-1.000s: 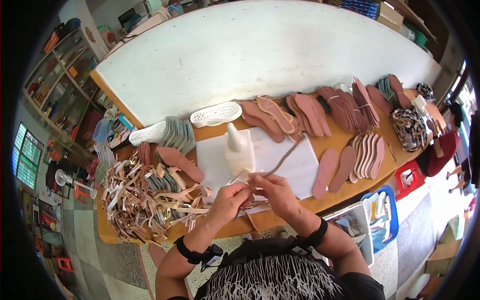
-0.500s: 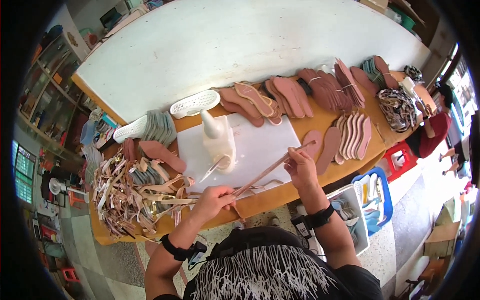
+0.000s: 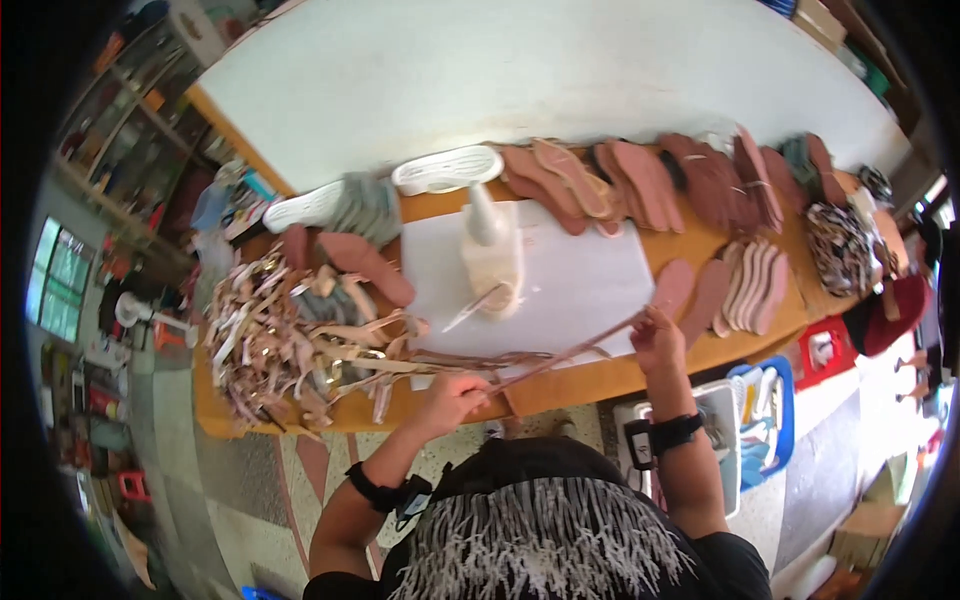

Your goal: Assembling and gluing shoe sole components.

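- Both hands are gripping one long brown leather strap [image 3: 565, 352], pulling it taut between them above the front edge of the orange workbench [image 3: 590, 380].
- Sitting at about seven o'clock from the white cutting mat [image 3: 590, 280], the left hand [image 3: 455, 392] is closing its fingers around the strap's lower end.
- Working at about four o'clock from the mat, the right hand [image 3: 657, 340] is pinching the strap's upper end between thumb and fingertips, just beside the mat's corner.
- Running from the left hand up toward two o'clock, the strap is crossing the mat's lower edge before reaching the right hand.
- Standing on the mat at about eleven o'clock from the right hand, a pale shoe last [image 3: 490, 255] is resting upright, well apart from both hands.
- Lying at about ten o'clock from the left hand, a tangled heap of cut straps [image 3: 290, 345] is covering the bench's left end, with loose strips trailing toward that hand.
- Lining the bench's far edge at twelve o'clock, brown insoles [image 3: 640, 185] are overlapping in a row; more pink insoles [image 3: 745, 290] are fanning out at two o'clock from the right hand.
- Sitting below the bench at five o'clock from the right hand, a blue crate [image 3: 770, 430] is showing beside the right forearm.
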Demonstrator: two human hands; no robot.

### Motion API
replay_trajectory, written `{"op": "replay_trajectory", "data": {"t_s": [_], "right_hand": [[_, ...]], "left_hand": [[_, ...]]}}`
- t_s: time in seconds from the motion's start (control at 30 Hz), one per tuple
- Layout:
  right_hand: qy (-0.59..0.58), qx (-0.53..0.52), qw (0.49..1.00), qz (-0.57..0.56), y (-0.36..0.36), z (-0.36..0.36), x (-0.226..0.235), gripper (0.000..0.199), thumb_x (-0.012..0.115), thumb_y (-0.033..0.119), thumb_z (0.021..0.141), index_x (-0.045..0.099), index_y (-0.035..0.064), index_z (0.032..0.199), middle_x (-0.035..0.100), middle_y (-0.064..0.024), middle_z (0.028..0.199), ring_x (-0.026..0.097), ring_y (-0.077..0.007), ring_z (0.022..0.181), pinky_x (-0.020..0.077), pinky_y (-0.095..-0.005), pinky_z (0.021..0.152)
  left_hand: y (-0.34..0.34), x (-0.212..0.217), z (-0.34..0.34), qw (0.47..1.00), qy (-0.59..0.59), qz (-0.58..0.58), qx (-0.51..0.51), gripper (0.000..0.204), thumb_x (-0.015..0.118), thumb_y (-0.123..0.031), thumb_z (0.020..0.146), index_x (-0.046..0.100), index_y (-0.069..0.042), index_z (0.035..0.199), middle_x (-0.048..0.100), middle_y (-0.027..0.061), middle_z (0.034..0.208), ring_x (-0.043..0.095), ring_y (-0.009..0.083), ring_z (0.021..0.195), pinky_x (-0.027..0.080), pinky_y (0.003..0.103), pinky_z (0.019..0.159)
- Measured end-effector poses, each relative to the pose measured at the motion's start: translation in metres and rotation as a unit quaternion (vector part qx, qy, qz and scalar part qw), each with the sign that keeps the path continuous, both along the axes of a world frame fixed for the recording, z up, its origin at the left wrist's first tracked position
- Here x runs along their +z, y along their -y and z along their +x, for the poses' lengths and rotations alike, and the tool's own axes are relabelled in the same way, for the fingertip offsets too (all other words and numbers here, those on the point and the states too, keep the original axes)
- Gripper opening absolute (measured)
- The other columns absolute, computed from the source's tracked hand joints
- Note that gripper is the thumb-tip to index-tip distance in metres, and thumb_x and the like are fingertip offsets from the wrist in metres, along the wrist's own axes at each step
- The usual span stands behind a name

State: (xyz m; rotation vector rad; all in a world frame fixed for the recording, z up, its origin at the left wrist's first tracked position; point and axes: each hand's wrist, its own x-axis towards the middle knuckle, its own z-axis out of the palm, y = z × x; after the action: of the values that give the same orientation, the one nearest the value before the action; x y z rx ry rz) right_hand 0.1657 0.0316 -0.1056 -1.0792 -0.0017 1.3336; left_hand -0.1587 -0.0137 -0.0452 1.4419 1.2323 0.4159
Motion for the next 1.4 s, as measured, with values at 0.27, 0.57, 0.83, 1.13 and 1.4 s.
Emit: {"op": "replay_trajectory", "data": {"t_s": [0.27,0.57,0.83,1.13,1.4], "right_hand": [[0.013,0.03,0.995,-0.09,0.001,-0.02,-0.04,0.006,0.049,0.013,0.08,0.051,0.0099,0.074,0.053,-0.0014,0.061,0.052,-0.0146,0.057,0.038,-0.0259,0.047],[0.085,0.005,0.993,-0.078,-0.017,-0.037,-0.032,0.009,0.05,0.012,0.08,0.054,0.0043,0.082,0.059,-0.0065,0.073,0.044,-0.0086,0.053,0.0304,-0.0188,0.041],[0.039,-0.031,0.998,0.027,-0.005,-0.046,0.001,0.012,0.05,0.012,0.083,0.054,0.0008,0.085,0.06,-0.0092,0.078,0.057,-0.0152,0.064,0.0496,-0.0236,0.058],[0.2,-0.001,0.975,0.099,0.019,-0.083,0.074,0.016,0.048,0.016,0.085,0.052,-0.0005,0.086,0.058,-0.0114,0.071,0.055,-0.0157,0.053,0.0463,-0.0246,0.052],[0.283,0.125,0.933,0.181,0.04,-0.135,0.117,0.013,0.048,0.01,0.086,0.048,-0.0025,0.087,0.059,-0.0106,0.074,0.057,-0.0132,0.061,0.0484,-0.0237,0.059]], "left_hand": [[0.016,-0.033,-0.041,0.998,-0.01,0.014,0.064,0.02,0.05,-0.011,0.072,0.06,0.002,0.083,0.059,0.0075,0.064,0.054,0.0137,0.055,0.043,0.026,0.052],[0.007,-0.017,-0.068,0.996,-0.016,-0.008,0.09,0.017,0.054,-0.013,0.076,0.058,0.003,0.081,0.058,0.0049,0.065,0.051,0.0086,0.055,0.042,0.021,0.052],[0.001,-0.033,-0.094,0.996,0.007,-0.054,0.067,0.017,0.055,-0.015,0.078,0.058,0.001,0.076,0.059,0.0022,0.064,0.052,0.0066,0.057,0.041,0.021,0.053],[-0.004,-0.04,-0.098,0.993,-0.096,0.058,-0.034,0.018,0.059,-0.017,0.074,0.059,-0.001,0.081,0.06,0.0097,0.069,0.057,0.018,0.066,0.044,0.028,0.06],[-0.034,0.037,-0.017,0.934,0.049,0.354,-0.017,0.028,0.066,-0.014,0.068,0.055,-0.001,0.091,0.056,0.0128,0.089,0.055,0.0285,0.082,0.044,0.034,0.072]]}}
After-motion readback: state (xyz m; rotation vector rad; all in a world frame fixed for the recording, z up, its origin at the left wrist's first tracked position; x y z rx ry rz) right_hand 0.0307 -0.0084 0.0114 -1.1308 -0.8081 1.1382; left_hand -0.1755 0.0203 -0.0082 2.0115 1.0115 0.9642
